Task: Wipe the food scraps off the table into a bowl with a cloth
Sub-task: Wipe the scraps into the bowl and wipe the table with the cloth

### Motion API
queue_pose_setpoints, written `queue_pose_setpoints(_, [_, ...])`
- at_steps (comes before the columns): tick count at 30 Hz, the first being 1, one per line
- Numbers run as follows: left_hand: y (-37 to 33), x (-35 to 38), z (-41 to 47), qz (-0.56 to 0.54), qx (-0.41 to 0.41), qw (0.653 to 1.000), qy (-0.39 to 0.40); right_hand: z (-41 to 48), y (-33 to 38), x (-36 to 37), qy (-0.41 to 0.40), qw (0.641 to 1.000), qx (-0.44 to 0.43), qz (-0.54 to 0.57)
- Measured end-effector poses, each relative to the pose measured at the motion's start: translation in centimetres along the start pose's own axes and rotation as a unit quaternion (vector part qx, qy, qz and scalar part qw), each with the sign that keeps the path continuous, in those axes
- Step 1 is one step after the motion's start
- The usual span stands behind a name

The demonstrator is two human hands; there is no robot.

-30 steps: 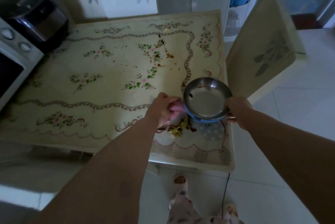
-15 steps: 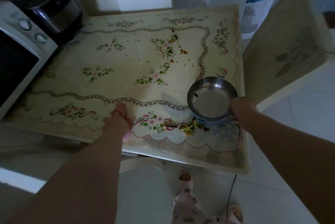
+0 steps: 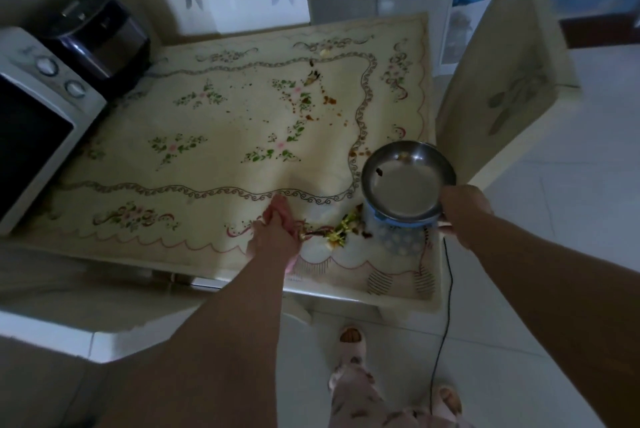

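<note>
Table (image 3: 214, 164), floral cream cover, served as landmark; dim light throughout.
Bowl (image 3: 405, 185): steel inside, blue outside, stood tilted at the table's near right part, its rim raised toward the camera; a few dark and yellowish bits lay inside; right hand (image 3: 462, 209) was closed round its near right rim, holding it.
Cloth (image 3: 289, 219): pinkish, mostly hidden, bunched under the left hand (image 3: 273, 237), whose fingers were curled shut on it and pressed to the table close to its near edge, left of the bowl.
Food scraps (image 3: 341, 231): yellow-green and brown heap on the table, between the cloth and the bowl's base, touching or nearly touching both; further brown specks and smears (image 3: 311, 95) lay scattered toward the table's far right part.
Microwave oven (image 3: 31, 122) sat on the table's left side; dark rice cooker (image 3: 97, 36) at its far left corner.
Black cable (image 3: 441, 334) hung below the table's near right corner.
</note>
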State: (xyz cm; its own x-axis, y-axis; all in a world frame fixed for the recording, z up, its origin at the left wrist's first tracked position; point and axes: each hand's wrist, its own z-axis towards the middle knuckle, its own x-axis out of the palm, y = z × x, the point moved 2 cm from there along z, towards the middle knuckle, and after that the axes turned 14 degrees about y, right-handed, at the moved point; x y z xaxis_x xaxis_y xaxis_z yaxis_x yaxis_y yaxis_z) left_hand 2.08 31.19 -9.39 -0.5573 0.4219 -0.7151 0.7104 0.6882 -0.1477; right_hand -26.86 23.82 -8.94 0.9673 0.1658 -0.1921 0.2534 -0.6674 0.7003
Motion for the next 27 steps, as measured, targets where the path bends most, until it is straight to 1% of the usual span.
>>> queue_pose_setpoints(1, [-0.7,0.6,-0.5,0.009,0.007,1.000,-0.008,-0.8,0.0,-0.6,-0.002,1.000,-0.006,-0.003])
queue_pose_setpoints(3, [-2.4,1.7,-1.6,0.040,0.022,0.999,-0.014,-0.9,-1.0,-2.0,-0.011,1.000,0.014,0.002])
queue_pose_setpoints(5, [-3.9,2.5,-2.2,0.050,0.038,0.998,-0.014,-0.7,-2.2,-3.7,-0.029,0.999,0.025,0.011])
queue_pose_setpoints(11, [-7.9,4.4,-3.4,0.111,0.079,0.991,-0.002,-1.2,-4.9,-7.3,-0.060,0.997,0.034,-0.013])
queue_pose_setpoints(14, [-9.3,5.1,-3.9,0.098,0.099,0.990,0.009,-1.3,-6.1,-8.8,-0.086,0.995,0.047,-0.028])
queue_pose_setpoints(17, [-10.5,5.9,-4.5,0.042,0.116,0.992,0.026,-2.0,-7.3,-10.1,-0.110,0.988,0.077,-0.077])
queue_pose_setpoints(19, [-11.0,6.2,-4.7,0.013,0.113,0.993,0.024,-2.2,-8.0,-10.4,-0.117,0.983,0.093,-0.106])
queue_pose_setpoints(21, [-11.7,6.7,-5.0,0.018,0.121,0.992,0.013,-2.0,-8.8,-10.3,-0.108,0.982,0.103,-0.117])
queue_pose_setpoints(24, [-12.6,7.5,-5.6,0.058,0.134,0.989,0.006,-1.5,-10.2,-9.2,-0.058,0.987,0.103,-0.109])
queue_pose_setpoints(27, [-13.7,8.4,-6.2,0.062,0.159,0.985,0.008,-1.0,-11.1,-7.7,-0.010,0.993,0.085,-0.079])
